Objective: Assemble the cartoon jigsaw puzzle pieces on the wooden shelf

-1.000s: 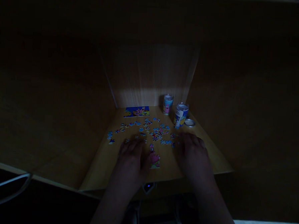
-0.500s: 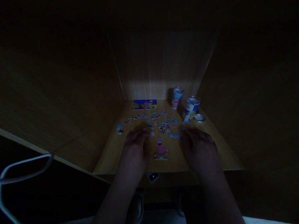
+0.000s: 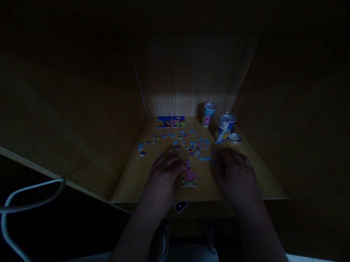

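Observation:
In the dim head view, my left hand (image 3: 165, 175) is over the wooden board, its bent fingertips at the left edge of a joined pink puzzle section (image 3: 191, 176). Its fingers look drawn together; anything between them is too dark to make out. This section shows a pink cartoon figure and partly lies behind those fingertips. My right hand (image 3: 235, 175) rests to the right of it, fingers loosely bent and thumb apart, no held thing visible. Its fingertips are beside a few loose pieces near the pile. Loose jigsaw pieces (image 3: 198, 147) lie scattered beyond both hands.
A blue picture card or finished puzzle (image 3: 170, 121) lies at the back left. Two printed cans, a rear can (image 3: 208, 115) and a front can (image 3: 224, 127), stand back right beside a round lid (image 3: 235, 138). Wooden walls enclose both sides. A white cable (image 3: 27, 208) hangs lower left.
My left hand has moved right, from the loose pieces to the edge of the pink puzzle section. My right hand has stayed nearly still. The view has shifted slightly.

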Demonstrator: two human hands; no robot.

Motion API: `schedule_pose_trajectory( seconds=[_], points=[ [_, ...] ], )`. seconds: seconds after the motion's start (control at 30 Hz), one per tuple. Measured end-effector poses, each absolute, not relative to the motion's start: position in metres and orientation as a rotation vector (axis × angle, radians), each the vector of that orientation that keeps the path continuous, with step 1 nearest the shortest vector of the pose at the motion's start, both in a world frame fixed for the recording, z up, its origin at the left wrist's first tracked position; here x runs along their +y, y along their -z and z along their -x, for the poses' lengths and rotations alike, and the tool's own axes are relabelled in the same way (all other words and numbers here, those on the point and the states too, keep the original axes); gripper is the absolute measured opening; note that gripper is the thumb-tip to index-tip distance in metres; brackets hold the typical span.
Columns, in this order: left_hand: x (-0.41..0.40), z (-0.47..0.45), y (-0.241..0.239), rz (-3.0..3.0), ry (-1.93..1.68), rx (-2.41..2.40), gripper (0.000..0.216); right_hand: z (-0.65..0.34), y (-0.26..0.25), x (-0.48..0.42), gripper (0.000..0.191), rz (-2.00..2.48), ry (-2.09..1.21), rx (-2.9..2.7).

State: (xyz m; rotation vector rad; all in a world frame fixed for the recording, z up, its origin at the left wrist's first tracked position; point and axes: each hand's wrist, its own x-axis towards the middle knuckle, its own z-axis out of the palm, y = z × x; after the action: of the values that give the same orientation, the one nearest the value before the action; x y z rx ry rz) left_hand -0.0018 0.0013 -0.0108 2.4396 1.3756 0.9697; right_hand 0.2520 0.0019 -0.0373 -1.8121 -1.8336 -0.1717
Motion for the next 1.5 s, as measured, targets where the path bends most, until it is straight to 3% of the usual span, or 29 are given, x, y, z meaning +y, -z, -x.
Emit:
schedule_pose_trajectory(
  seconds=[0.33, 0.83, 1.5],
  points=[
    [0.0, 0.0, 0.01, -2.499, -0.932, 1.292, 0.035, -0.25, 0.036, 0.001, 0.044, 1.814, 0.149, -1.856],
    [0.002, 0.0, 0.025, -2.329, -1.04, 1.887, 0.03, -0.25, 0.039, 0.0, 0.04, 1.818, 0.186, -1.82],
    [0.0, -0.005, 0.015, -2.434, -0.872, 1.663, 0.034, -0.252, 0.037, 0.003, 0.04, 1.847, 0.156, -1.847]
  ],
)
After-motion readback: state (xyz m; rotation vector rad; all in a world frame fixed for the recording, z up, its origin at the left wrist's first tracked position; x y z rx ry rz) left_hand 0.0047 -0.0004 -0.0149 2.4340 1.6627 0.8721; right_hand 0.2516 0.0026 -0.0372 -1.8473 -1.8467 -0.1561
